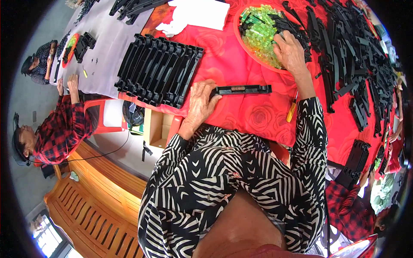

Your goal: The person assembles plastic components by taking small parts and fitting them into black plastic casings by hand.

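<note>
My left hand [201, 99] grips one end of a long black plastic bar [245, 89] that lies across the red tablecloth in front of me. A small brownish level vial shows in a slot near the bar's middle. At the far right, my right hand [291, 50] reaches into a round orange-red basin [254, 55]. Its fingers are bent down among yellow-green clear vials [260, 33] and small black parts [287, 26]; whether they pinch a piece is hidden. Left of my left hand lies a neat block of black plastic bars [159, 69], set side by side.
A big heap of black bars [348, 51] covers the table's right side. A yellow-handled screwdriver [292, 111] lies near my right forearm. White sheets [202, 13] lie at the back. People sit left and right; a wooden bench [94, 210] stands at lower left.
</note>
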Tool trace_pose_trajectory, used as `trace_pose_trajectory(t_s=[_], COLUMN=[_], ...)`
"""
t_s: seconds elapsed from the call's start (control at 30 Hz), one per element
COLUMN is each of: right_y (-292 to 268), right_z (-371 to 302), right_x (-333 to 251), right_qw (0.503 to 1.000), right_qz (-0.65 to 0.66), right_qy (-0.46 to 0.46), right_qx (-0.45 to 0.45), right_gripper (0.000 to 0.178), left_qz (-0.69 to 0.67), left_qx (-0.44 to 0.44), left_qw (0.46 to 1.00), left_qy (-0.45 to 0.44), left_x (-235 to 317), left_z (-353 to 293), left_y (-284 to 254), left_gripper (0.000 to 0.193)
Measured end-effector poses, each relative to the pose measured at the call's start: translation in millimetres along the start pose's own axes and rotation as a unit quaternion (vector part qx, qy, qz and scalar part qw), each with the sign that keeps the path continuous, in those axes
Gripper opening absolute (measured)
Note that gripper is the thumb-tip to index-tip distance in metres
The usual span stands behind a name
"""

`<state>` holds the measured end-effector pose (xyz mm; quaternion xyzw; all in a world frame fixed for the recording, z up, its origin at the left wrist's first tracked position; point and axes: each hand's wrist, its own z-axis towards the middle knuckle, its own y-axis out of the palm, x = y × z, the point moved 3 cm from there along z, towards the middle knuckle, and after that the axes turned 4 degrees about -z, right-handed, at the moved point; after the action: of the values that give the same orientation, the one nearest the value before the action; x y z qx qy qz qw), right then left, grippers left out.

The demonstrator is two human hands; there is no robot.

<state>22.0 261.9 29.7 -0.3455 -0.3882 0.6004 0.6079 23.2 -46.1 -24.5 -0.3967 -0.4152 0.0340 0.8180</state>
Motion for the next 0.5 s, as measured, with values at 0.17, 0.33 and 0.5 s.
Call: trace_pose_trajectory(t_s=[0.17,0.33,0.5], right_y=[8.8,5.3,-15.8], right_z=[4.2,3.9,0.2], right_x=[-2.6,0.0,-12.2], right_qw=[0.998,0.999,0.965], right_qz=[-0.04,0.01,0.217], right_qy=[-0.031,-0.036,0.128], right_qx=[-0.031,0.004,0.073], right_gripper=[0.022,0.021,0.019], left_qz=[-0.008,0.059,0.098], left_qx=[-0.011,0.001,-0.004], left_qw=[1.0,0.998,0.994], left_qy=[0.004,0.023,0.048], left_x=[-4.3,5.2,28.1], left_z=[3.7,4.3,5.5], left_y=[-5.9,-11.9,-10.1], left_gripper=[0.036,0.048,0.054])
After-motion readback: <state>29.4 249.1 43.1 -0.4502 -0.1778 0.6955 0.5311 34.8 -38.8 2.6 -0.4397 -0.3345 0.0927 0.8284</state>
